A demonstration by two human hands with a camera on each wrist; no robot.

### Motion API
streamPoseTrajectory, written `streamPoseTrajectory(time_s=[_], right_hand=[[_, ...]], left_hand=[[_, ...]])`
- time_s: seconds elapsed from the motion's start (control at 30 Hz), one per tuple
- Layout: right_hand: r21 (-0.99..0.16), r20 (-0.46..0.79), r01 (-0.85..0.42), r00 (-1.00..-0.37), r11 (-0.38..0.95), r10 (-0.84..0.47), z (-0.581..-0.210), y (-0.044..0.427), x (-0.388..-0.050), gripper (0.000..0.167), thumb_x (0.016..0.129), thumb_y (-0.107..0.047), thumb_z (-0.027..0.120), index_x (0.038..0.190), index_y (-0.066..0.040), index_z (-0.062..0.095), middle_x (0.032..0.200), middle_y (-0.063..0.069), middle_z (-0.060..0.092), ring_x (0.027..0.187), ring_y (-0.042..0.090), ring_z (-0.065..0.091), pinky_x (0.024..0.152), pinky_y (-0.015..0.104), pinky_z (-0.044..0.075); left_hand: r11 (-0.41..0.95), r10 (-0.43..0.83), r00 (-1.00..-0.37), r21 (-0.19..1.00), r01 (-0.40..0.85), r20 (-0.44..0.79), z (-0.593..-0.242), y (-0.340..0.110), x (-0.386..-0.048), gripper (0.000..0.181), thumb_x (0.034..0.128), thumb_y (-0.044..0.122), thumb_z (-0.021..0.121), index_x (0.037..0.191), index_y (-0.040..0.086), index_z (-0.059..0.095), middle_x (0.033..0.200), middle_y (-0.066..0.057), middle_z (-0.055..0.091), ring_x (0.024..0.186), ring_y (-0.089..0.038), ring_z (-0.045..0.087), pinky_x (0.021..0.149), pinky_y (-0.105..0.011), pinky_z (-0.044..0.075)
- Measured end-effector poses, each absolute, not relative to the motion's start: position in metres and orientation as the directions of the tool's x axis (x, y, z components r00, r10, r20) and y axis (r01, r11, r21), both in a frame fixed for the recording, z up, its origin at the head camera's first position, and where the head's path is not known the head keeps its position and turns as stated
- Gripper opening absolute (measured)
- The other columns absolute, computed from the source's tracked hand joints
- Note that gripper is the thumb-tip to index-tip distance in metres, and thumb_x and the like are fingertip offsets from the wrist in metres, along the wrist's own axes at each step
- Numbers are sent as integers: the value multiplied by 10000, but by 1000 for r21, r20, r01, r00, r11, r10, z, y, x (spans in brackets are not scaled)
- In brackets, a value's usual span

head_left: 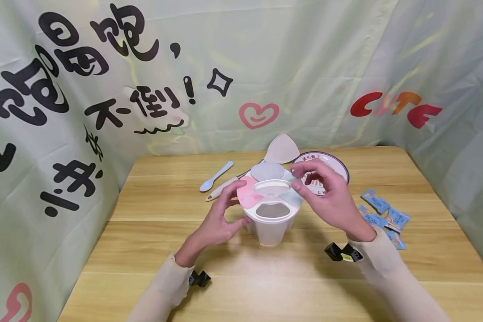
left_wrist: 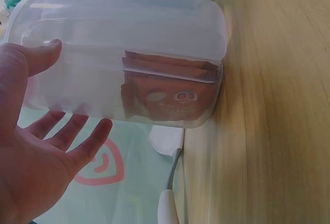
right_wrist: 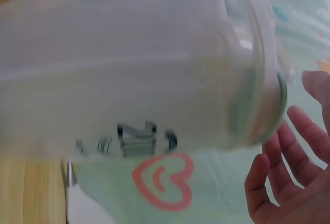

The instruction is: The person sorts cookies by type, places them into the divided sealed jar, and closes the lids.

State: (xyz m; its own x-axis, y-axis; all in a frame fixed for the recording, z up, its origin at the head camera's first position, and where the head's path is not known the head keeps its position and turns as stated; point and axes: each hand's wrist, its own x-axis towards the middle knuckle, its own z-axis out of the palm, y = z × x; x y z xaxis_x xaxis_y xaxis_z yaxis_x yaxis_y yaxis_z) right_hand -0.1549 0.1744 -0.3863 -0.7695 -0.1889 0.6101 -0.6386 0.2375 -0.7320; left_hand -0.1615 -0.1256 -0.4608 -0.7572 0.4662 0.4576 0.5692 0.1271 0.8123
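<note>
Lidded container [head_left: 272, 232] upright, centre of head frame.
Left hand [head_left: 221, 223] holds its left side, thumb and fingers spread around it; right hand [head_left: 332, 201], fingers loosely bent and parted, near lid's [head_left: 272, 199] right edge, contact unclear.

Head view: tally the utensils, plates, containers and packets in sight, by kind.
Light-blue spoon: 1
White spatula with a metal neck: 1
Round white plate with a dark rim: 1
Translucent plastic container with pastel lid flaps: 1
Small blue packets, visible ones: 4
Total: 8
</note>
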Motion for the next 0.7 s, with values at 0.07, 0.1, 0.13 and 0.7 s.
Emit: streamPoseTrajectory(time_s=[0.07, 0.1, 0.13, 0.7], right_hand=[[-729, 612, -633, -773, 260, -166, -387, 182, -155, 410, 901, 176, 750, 1285, 36, 714, 1152, 60, 691, 1068, 128, 639, 873, 154, 566], [-731, 611, -627, -777, 270, -149, -387, 186, -154, 410, 903, 180, 743, 1287, 40, 711, 1179, 66, 692, 1084, 138, 643, 886, 148, 569], [-732, 611, -621, -780, 279, -134, -387, 191, -154, 407, 906, 182, 736, 1288, 45, 709, 1204, 54, 696, 1097, 144, 645, 892, 144, 567], [-777, 438, -355, -898, 520, 41, -414, 274, -163, 278, 1019, -11, 729, 1291, -69, 738, 1273, -55, 712, 1131, 24, 602, 910, 71, 475]], left_hand=[[130, 468, -756, 811, 571, 457, -461, -125, -162, 871, 874, -78, 839, 1606, 58, 387, 1688, -167, 438, 1402, -374, 599, 1118, -539, 596], [131, 468, -755, 810, 572, 458, -461, -125, -162, 874, 874, -80, 839, 1607, 57, 384, 1688, -166, 438, 1399, -374, 601, 1118, -528, 598], [132, 470, -755, 809, 573, 458, -461, -125, -163, 876, 874, -84, 838, 1609, 58, 381, 1688, -166, 437, 1398, -372, 602, 1119, -520, 599], [128, 482, -744, 803, 583, 463, -461, -126, -163, 875, 888, -87, 834, 1613, 72, 372, 1691, -161, 428, 1393, -372, 605, 1108, -535, 602]])
